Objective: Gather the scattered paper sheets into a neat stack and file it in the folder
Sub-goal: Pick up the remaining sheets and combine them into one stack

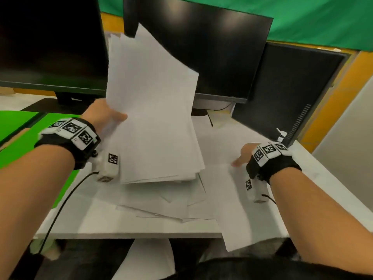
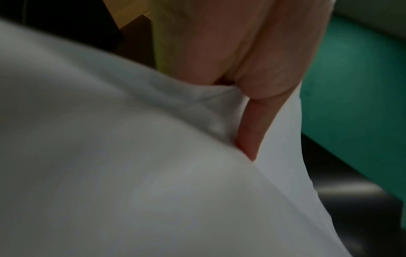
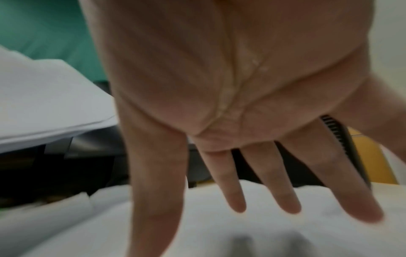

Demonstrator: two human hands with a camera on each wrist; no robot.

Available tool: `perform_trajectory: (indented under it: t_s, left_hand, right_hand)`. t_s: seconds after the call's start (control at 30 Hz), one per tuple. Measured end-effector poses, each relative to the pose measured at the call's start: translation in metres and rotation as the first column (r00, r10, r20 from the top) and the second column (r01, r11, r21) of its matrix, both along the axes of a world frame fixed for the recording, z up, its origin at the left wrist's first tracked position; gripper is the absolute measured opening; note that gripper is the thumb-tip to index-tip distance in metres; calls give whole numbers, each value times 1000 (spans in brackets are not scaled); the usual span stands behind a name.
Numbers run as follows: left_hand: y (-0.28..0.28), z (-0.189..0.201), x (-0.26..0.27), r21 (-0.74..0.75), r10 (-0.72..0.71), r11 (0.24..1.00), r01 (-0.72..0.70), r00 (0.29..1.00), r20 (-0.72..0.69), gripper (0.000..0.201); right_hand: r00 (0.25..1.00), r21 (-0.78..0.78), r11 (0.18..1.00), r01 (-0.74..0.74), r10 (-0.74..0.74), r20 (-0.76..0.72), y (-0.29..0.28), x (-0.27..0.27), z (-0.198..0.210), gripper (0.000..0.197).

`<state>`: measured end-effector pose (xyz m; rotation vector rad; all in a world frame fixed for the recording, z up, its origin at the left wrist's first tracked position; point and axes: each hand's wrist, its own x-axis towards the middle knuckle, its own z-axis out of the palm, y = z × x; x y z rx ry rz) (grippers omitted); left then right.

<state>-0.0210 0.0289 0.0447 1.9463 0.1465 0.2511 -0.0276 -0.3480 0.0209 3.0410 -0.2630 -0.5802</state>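
Left hand point(image 1: 105, 116) grips sheets point(image 1: 153, 110) | monitors point(image 1: 201, 53) behind; right hand point(image 1: 242, 156) spread

Two hands are in view: the left hand point(image 1: 105, 116) and the right hand point(image 1: 243, 156). Each wrist carries one marker-covered band, two in all. Three dark screens stand at the back: one at the left point(image 1: 50, 47), one in the middle point(image 1: 212, 57) and one at the right point(image 1: 286, 93). The paper sheets form one lifted bundle point(image 1: 153, 118) and a loose spread on the counter point(image 1: 129, 225); overlap and blur prevent an exact count. One more sheet point(image 1: 149, 259) lies below the counter's edge.
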Motion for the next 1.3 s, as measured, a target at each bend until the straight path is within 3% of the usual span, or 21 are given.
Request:
perform_trajectory:
  t_s: [0.07, 0.13, 0.2, 0.27, 0.37, 0.43, 0.53, 0.6, 0.73, 0.83, 0.87, 1.0, 1.1, 1.3]
  left_hand:
    - [1, -19, 2, 217, 13, 976, 19, 989, -147, 34]
    - [-1, -36, 3, 388, 27, 918, 85, 962, -273, 40]
    - [-2, -51, 4, 476, 47, 868, 141, 931, -362, 44]
    - [-1, -59, 5, 453, 49, 878, 157, 911, -410, 48]
    - [6, -65, 9, 411, 57, 900, 145, 896, -440, 52]
    - [9, -66, 13, 386, 65, 914, 124, 896, -440, 52]
    - [10, -65, 14, 383, 80, 918, 102, 899, -431, 52]
    - [7, -64, 15, 382, 88, 919, 97, 895, -437, 51]
    - [-2, -66, 18, 381, 63, 915, 129, 889, -453, 56]
    - [-8, -67, 20, 381, 67, 916, 127, 887, -457, 57]
    - [-9, -68, 21, 376, 69, 918, 125, 884, -463, 57]
    - [-8, -71, 23, 361, 68, 924, 129, 871, -486, 55]
    - [-8, -73, 24, 364, 72, 923, 126, 871, -486, 53]
    - [-12, -74, 23, 349, 64, 928, 130, 868, -492, 48]
  right_hand:
    - [996, -41, 999, -10, 7, -87, -2, -5, -19, 74]
    - [982, -48, 994, -96, 86, -166, 9, -16, -28, 96]
    - [956, -29, 980, -198, 187, -224, 24, -26, -29, 86]
    - [952, 75, 979, -188, 200, -232, 35, -28, -29, 75]
    - [978, 196, 972, -127, 156, -136, 29, -24, -30, 79]
    - [998, 249, 967, 56, -63, 17, 8, -24, -31, 83]
    - [940, 101, 953, 286, -299, 162, -31, -39, -33, 77]
    - [928, 39, 936, 349, -351, 129, -46, -48, -36, 76]
    - [901, 112, 906, 408, -419, 114, -49, -43, -42, 85]
    - [912, 145, 910, 389, -403, 77, -48, -35, -41, 61]
    - [911, 142, 908, 394, -406, 73, -48, -32, -43, 62]
    - [835, 166, 838, 520, -540, 108, -48, -27, -52, 120]
    - [807, 185, 809, 558, -581, 104, -50, -26, -51, 128]
    - [905, 87, 903, 420, -424, 32, -52, -26, -45, 124]
